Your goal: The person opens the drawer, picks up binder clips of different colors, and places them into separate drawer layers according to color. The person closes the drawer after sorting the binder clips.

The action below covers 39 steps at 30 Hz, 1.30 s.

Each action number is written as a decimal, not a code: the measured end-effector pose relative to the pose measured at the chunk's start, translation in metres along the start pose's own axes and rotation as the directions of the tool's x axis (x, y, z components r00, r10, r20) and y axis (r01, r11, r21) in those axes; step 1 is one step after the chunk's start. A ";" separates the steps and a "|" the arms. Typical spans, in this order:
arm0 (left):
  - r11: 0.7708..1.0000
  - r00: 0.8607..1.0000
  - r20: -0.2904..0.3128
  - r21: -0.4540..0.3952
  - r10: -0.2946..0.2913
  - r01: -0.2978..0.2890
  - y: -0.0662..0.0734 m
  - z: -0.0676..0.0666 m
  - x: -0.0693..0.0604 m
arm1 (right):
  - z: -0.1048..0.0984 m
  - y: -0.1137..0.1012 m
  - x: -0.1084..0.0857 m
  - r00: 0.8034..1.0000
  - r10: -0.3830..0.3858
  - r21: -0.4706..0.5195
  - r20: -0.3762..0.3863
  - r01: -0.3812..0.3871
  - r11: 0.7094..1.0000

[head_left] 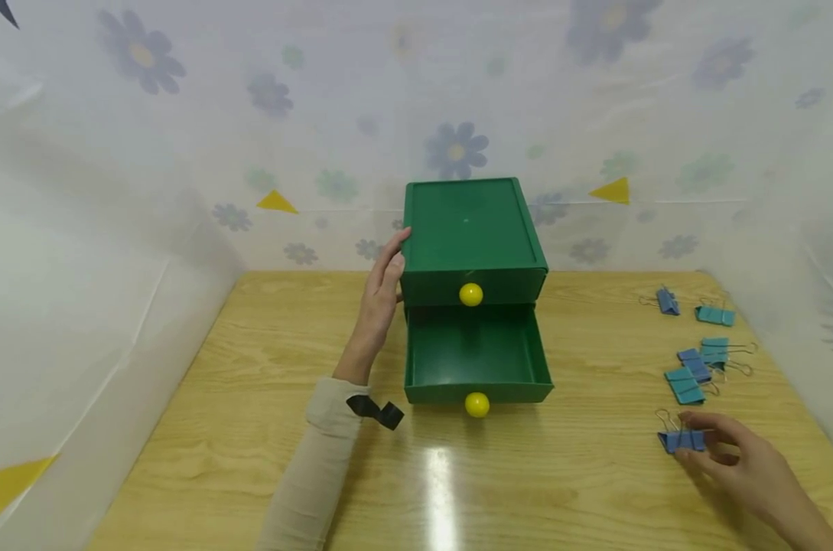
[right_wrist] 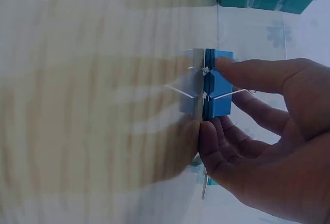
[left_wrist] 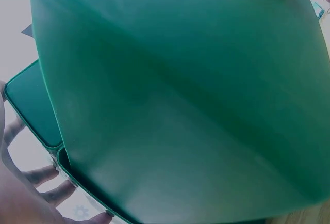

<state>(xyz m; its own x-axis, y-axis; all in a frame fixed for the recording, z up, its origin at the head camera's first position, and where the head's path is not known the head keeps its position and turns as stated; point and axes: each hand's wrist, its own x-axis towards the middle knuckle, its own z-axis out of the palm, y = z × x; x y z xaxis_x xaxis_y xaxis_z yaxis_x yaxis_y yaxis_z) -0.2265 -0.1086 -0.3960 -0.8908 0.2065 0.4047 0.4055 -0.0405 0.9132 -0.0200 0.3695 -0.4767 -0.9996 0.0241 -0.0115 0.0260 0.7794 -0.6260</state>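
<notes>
A green two-drawer box [head_left: 467, 226] stands at the middle of the table, its lower drawer [head_left: 471, 352] pulled out with nothing seen inside. Its upper drawer is closed. My left hand [head_left: 380, 298] rests along the box's left side with fingers extended; in the left wrist view the drawer front [left_wrist: 170, 105] fills most of the picture. At the right, my right hand [head_left: 746, 463] pinches a blue binder clip [head_left: 679, 441] at the tabletop. The right wrist view has the thumb on one end of that clip [right_wrist: 221, 90] and fingers at the other.
Behind the right hand lie several more binder clips, among them a teal one [head_left: 684, 386] and a blue one [head_left: 667, 301]. Yellow knobs [head_left: 477, 405] stick out from both drawers. A flowered white sheet [head_left: 347, 115] surrounds the wooden table [head_left: 251, 428].
</notes>
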 end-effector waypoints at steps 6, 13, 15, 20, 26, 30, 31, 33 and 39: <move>1.000 1.000 0.000 0.019 -0.010 0.010 0.003 -0.002 -0.001 | 0.002 0.003 0.002 1.000 -0.021 -0.020 0.010 0.022 1.000; 0.998 0.998 0.011 0.011 -0.054 0.054 0.006 -0.009 -0.002 | 0.007 -0.002 0.005 0.999 -0.032 -0.063 0.033 0.034 0.997; 0.998 0.998 0.023 0.013 -0.066 0.066 0.008 -0.011 -0.002 | 0.008 -0.004 0.005 0.999 -0.025 -0.071 0.038 0.028 0.997; 0.997 0.995 0.065 0.015 -0.081 0.081 0.011 -0.013 0.001 | 0.005 -0.006 0.006 0.998 0.008 -0.069 0.058 -0.004 0.998; 0.995 0.990 0.099 0.017 -0.097 0.096 0.011 -0.015 0.004 | 0.003 -0.005 0.006 0.998 -0.018 -0.048 0.062 0.021 0.999; 0.995 0.990 0.100 0.012 -0.096 0.096 0.011 -0.015 0.004 | 0.003 -0.004 0.005 0.997 -0.034 0.027 0.067 0.032 0.999; 0.996 0.991 0.098 0.008 -0.092 0.092 0.011 -0.015 0.004 | 0.003 -0.004 0.006 0.997 -0.033 0.041 0.064 0.030 0.999; 0.996 0.992 0.090 -0.001 -0.088 0.088 0.011 -0.014 0.005 | 0.003 -0.004 0.006 0.998 -0.034 0.077 0.059 0.029 0.997; 0.997 0.995 0.069 -0.013 -0.076 0.077 0.006 -0.010 0.006 | 0.003 -0.008 0.008 0.996 -0.090 0.157 0.016 0.086 0.984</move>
<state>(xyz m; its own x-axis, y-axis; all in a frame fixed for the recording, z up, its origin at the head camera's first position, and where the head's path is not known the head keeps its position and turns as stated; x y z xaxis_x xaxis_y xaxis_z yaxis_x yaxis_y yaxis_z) -0.2313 -0.1169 -0.3873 -0.9027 0.2756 0.3304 0.3334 -0.0374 0.9420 -0.0277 0.3614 -0.4743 -0.9979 -0.0561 0.0323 -0.0617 0.6706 -0.7392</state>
